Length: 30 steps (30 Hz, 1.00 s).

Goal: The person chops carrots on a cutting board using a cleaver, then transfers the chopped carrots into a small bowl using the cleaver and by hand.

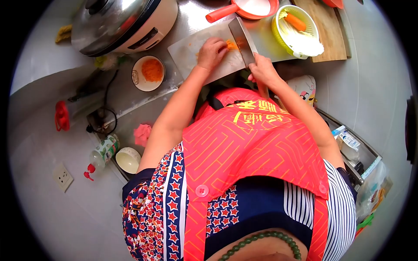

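My right hand is wrapped round the handle of a kitchen knife with a broad blade. The blade slants over the right part of a pale cutting board. On the board, my left hand has its fingers bent and drawn together against cut carrot pieces, just left of the blade. The hand partly hides the carrot. Left of the board stands a white bowl with finely shredded carrot in it.
A large electric cooker stands at the upper left. Behind the board is a red-handled pan. A yellow-green basket to the right holds a carrot and pale leafy vegetable. Beside it lies a wooden board.
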{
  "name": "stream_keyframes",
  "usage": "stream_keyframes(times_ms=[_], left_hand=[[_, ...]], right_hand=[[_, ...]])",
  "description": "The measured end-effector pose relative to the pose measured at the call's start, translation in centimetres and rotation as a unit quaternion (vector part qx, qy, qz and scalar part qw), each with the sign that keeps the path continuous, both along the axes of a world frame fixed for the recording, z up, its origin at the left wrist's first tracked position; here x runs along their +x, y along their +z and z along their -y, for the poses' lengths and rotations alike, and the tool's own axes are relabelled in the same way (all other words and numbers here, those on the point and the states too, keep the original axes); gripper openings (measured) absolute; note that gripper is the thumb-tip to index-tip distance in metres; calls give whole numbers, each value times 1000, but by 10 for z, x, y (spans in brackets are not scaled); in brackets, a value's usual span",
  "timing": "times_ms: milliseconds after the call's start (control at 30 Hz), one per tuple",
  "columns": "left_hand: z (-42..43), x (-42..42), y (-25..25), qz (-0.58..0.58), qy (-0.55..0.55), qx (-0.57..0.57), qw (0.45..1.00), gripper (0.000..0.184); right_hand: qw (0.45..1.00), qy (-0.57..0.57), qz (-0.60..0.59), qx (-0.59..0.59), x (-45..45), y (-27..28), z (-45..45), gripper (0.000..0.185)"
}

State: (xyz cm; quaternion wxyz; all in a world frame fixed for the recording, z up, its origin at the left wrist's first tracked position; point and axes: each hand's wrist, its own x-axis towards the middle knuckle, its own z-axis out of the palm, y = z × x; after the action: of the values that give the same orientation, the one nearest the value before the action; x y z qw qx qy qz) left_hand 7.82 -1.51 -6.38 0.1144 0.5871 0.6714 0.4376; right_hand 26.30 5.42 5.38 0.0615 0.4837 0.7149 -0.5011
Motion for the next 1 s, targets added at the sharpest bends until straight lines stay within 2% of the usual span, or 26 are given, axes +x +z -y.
stream_keyframes(times_ms=[167,267,400,533,733,867,1000], left_hand=[[1,1,-3,-18,4,3,1000,15],[0,0,-4,-24,-5,-5,1000,17],[0,-3,-3,-14,-8,12,1000,18],[2,-2,8,-33,-1,47,998,19],[-2,-2,9,-84,-53,59,993,18],[-2,0,-7,-83,-40,45,995,17],[-4,4,3,-71,-32,64,995,16]], right_hand=[[999,-39,8,-23,-12,-13,5,29],[1000,-12,4,-14,-11,-22,3,30],[998,-51,-11,-34,-7,-4,-3,33],[994,76,34,69,4,2,-24,33],[957,215,16,196,8,-15,-34,32],[945,227,13,237,11,-43,-34,30],[950,221,1,222,12,-37,-34,31]])
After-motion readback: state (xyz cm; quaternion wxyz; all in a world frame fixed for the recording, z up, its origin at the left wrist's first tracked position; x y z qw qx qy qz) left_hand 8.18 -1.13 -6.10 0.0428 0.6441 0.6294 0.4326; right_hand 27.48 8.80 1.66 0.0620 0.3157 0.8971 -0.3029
